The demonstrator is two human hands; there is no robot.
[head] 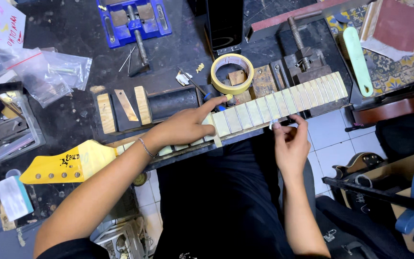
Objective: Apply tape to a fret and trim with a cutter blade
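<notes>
A: What is lying under the person's hands?

B: A guitar neck point(245, 115) is stretching across the front edge of the dark workbench point(73, 29), its yellow headstock point(63, 165) pointing off the left end. Pale masking tape is covering the fretboard in neat rectangles, leaving thin metal frets showing between them.

A: And the hands?

B: The left hand point(183, 127) is lying loosely open, palm down on the neck, index finger stretching out and pressing a strip of tape point(212, 127) onto the wood. The right hand point(291, 144) is hovering just below the neck's edge, thumb and forefinger pinching a tiny pale scrap point(273, 124); what it is cannot be told.

A: What is sitting around the neck?

B: A roll of yellowish masking tape point(232, 73) is resting just behind it, round and hollow, beside small wooden blocks point(120, 109) with smooth pale faces. Farther back, a blue metal vise point(132, 19) is showing its threaded screw, and crinkled clear plastic bags point(49, 72) are lying to the left.
</notes>
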